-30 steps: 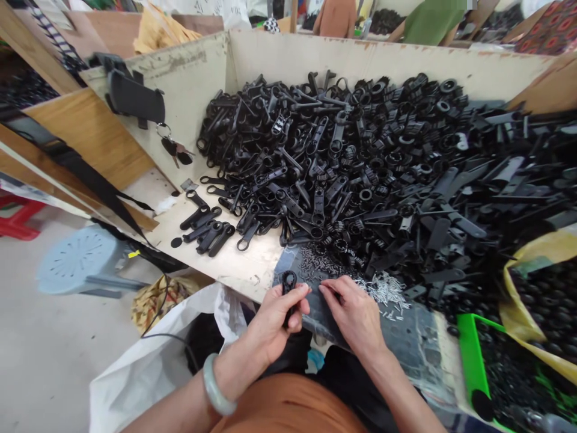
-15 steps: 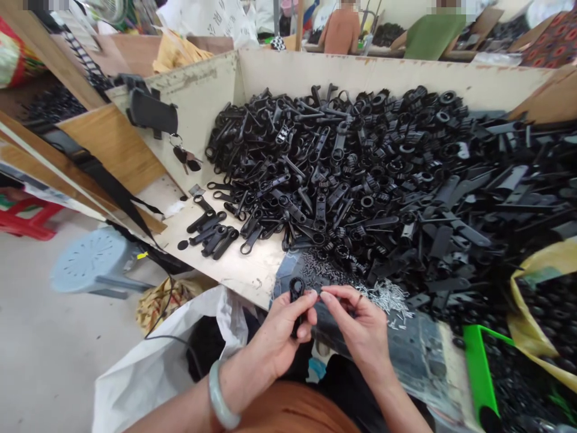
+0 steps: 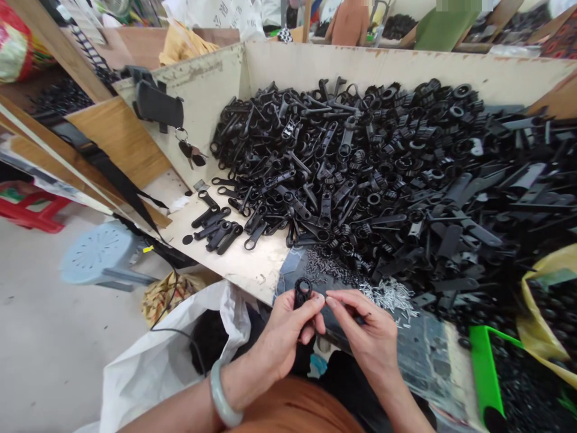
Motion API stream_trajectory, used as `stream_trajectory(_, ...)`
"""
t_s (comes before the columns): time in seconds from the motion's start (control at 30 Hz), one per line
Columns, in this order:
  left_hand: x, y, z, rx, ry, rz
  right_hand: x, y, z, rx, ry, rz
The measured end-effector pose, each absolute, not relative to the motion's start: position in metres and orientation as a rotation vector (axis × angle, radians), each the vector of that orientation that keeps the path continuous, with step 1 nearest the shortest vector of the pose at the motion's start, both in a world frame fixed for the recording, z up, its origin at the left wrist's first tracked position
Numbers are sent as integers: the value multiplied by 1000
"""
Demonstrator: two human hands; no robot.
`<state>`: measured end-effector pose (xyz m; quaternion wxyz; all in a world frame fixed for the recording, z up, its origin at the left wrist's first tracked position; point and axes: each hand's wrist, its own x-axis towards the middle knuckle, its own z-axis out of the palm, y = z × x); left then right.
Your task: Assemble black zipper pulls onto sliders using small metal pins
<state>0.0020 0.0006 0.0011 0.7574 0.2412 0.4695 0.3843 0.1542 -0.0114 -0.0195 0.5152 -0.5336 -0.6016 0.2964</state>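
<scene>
Dark printed characters on white sack (image 3: 246, 23), beyond far left corner of big pale bin (image 3: 383, 63). Print slanted, cut off at top, too blurred to read surely. Nothing else legible around bin.

The bench (image 3: 265, 264) carries a heap of black plastic parts (image 3: 315, 162). A row of black handles (image 3: 219, 228) and a black disc (image 3: 187, 239) lie left of it. Dark screws (image 3: 327, 264) and silver pins (image 3: 390, 294) lie along the front edge.
</scene>
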Motion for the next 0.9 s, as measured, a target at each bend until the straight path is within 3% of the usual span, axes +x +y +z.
stream_trajectory(0.27,0,-3,-1,612,1016,846,163,-12,-17,-1186,-1490,845)
stream_trajectory(0.9,18,4,5,290,930,669,173,-24,-20,-1368,-1499,708)
